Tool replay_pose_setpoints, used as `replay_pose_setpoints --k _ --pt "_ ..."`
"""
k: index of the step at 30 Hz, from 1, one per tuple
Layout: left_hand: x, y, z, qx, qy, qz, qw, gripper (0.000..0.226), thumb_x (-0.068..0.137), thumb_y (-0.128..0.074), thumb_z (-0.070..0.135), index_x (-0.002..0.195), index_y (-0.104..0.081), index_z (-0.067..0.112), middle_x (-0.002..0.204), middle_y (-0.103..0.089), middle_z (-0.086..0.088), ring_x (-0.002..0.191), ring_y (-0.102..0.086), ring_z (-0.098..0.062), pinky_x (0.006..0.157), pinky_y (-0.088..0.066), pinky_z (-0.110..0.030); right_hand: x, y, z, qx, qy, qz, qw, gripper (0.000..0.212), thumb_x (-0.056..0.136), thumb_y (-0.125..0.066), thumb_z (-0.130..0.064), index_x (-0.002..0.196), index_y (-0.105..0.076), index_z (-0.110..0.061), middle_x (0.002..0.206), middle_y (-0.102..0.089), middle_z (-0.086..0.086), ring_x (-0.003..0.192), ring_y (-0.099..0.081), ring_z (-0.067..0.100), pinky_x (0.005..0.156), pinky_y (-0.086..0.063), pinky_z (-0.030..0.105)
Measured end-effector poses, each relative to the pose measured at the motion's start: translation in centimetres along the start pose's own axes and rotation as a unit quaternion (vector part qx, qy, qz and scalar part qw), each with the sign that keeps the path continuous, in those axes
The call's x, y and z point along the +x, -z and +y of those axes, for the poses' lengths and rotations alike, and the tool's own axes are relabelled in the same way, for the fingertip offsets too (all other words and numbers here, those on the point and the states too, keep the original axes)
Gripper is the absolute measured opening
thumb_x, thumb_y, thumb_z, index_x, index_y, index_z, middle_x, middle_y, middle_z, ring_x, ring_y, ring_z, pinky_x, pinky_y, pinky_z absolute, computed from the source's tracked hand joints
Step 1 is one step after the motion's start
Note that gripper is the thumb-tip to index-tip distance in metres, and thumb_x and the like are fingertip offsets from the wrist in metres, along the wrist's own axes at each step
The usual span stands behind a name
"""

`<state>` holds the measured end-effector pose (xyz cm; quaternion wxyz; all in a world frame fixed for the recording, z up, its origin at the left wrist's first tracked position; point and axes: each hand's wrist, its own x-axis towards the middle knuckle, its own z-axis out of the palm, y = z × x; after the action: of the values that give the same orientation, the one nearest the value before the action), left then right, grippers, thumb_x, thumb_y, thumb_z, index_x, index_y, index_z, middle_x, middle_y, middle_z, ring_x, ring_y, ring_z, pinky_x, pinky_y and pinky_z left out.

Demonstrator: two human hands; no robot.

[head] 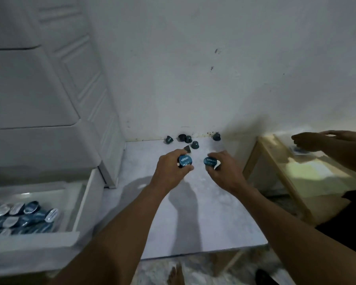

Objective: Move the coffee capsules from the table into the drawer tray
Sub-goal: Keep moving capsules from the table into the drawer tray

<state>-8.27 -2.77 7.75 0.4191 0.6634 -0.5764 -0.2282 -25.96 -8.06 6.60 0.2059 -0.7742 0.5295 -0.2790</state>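
The setting looks like a plain room in a home rather than a workplace. At 12 o'clock stands a white painted wall, scuffed and spotted near its foot. At 9 o'clock a white plastic drawer unit has its drawer tray pulled out, filled with coffee capsules. A light wooden table sits at 3 o'clock, and at 6 o'clock a bare foot rests on a mottled floor.

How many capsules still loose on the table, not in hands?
6, near the back wall: leftmost capsule, dark capsule, teal capsule beside it, front capsule, rightmost capsule, grey capsule by the left hand. Hands may hide more.
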Motion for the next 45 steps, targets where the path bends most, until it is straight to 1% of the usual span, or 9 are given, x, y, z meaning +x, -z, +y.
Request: replay_pose_setpoints --k 4,10,14,18,21,29,33,39,45 --pt "-5.3 3.1 0.4 -0.005 0.007 0.015 1.000 0.045 0.072 -0.082 0.021 0.113 -0.065 0.015 0.107 -0.068 0.000 0.089 -0.066 -0.011 0.083 -0.056 -0.026 -4.2 -0.1 -3.3 0.061 -0.006 -0.011 0.998 0.034 0.081 -0.066 -0.016 0.115 -0.059 -0.018 0.110 -0.057 0.002 0.088 -0.063 0.021 0.083 -0.054 0.039" --pt "-11.3 8.7 -0.8 0.010 0.024 0.058 0.998 0.040 0.073 -0.080 0.017 0.110 -0.065 0.019 0.104 -0.067 0.005 0.091 -0.064 -0.010 0.081 -0.055 -0.024 -8.4 -1.2 -9.5 0.077 0.037 -0.038 0.996 0.040 0.078 -0.070 -0.016 0.117 -0.058 -0.018 0.103 -0.054 -0.002 0.089 -0.052 0.010 0.080 -0.039 0.020" --pt "-13.7 12.9 -1.9 0.002 0.047 0.101 0.994 0.044 0.072 -0.079 0.014 0.112 -0.061 0.020 0.098 -0.065 0.008 0.086 -0.064 -0.008 0.073 -0.049 -0.013 -9.2 -3.2 -13.9 0.100 0.069 -0.055 0.991 0.041 0.079 -0.070 -0.020 0.119 -0.058 -0.019 0.108 -0.058 -0.001 0.097 -0.059 0.015 0.087 -0.047 0.027" --pt "-14.9 18.1 -4.1 0.047 0.031 0.128 0.990 0.030 0.069 -0.078 0.014 0.097 -0.066 0.018 0.089 -0.069 0.005 0.081 -0.065 -0.012 0.076 -0.056 -0.029 -9.1 -6.3 -19.0 0.106 0.095 -0.068 0.988 0.046 0.080 -0.070 -0.020 0.123 -0.055 -0.017 0.118 -0.060 0.001 0.103 -0.058 0.016 0.087 -0.042 0.022" --pt "-15.5 22.6 -6.0 0.062 0.022 0.140 0.988 0.029 0.070 -0.077 0.010 0.098 -0.068 0.014 0.091 -0.070 0.001 0.082 -0.066 -0.014 0.076 -0.056 -0.026 -8.9 -9.0 -23.5 0.108 0.112 -0.069 0.985 0.041 0.080 -0.068 -0.017 0.120 -0.057 -0.017 0.117 -0.060 0.001 0.100 -0.056 0.012 0.083 -0.038 0.018" --pt "-16.4 33.3 -12.3 0.075 0.040 0.120 0.989 0.035 0.073 -0.076 0.010 0.106 -0.067 0.014 0.096 -0.070 0.002 0.084 -0.064 -0.007 0.076 -0.048 -0.011 -10.1 -16.2 -33.3 0.085 0.154 -0.058 0.983 0.033 0.079 -0.066 -0.007 0.112 -0.062 -0.010 0.108 -0.065 0.008 0.096 -0.057 0.021 0.080 -0.037 0.021" --pt "-16.4 36.8 -15.0 0.103 0.034 0.093 0.990 0.037 0.072 -0.078 0.010 0.108 -0.068 0.013 0.103 -0.069 0.000 0.090 -0.065 -0.013 0.086 -0.053 -0.026 -10.1 -19.8 -35.8 0.079 0.134 -0.069 0.985 0.039 0.075 -0.072 -0.016 0.113 -0.063 -0.013 0.109 -0.066 0.004 0.098 -0.056 0.017 0.082 -0.037 0.021" --pt "-15.3 38.5 -18.7 0.088 0.050 0.066 0.993 0.039 0.070 -0.078 0.008 0.107 -0.068 0.011 0.099 -0.071 -0.002 0.086 -0.067 -0.014 0.083 -0.056 -0.031 -9.1 -23.3 -37.1 0.071 0.102 -0.095 0.988 0.038 0.075 -0.072 -0.014 0.111 -0.062 -0.013 0.105 -0.065 0.005 0.092 -0.060 0.019 0.086 -0.049 0.032" --pt "-12.7 38.7 -21.5 0.094 0.063 0.030 0.993 0.032 0.071 -0.076 0.006 0.101 -0.068 0.012 0.093 -0.072 -0.002 0.081 -0.067 -0.012 0.074 -0.053 -0.018 -6.6 -26.4 -36.7 0.047 0.088 -0.137 0.985 0.037 0.075 -0.071 -0.013 0.110 -0.060 -0.011 0.107 -0.062 0.005 0.092 -0.057 0.017 0.080 -0.042 0.024"
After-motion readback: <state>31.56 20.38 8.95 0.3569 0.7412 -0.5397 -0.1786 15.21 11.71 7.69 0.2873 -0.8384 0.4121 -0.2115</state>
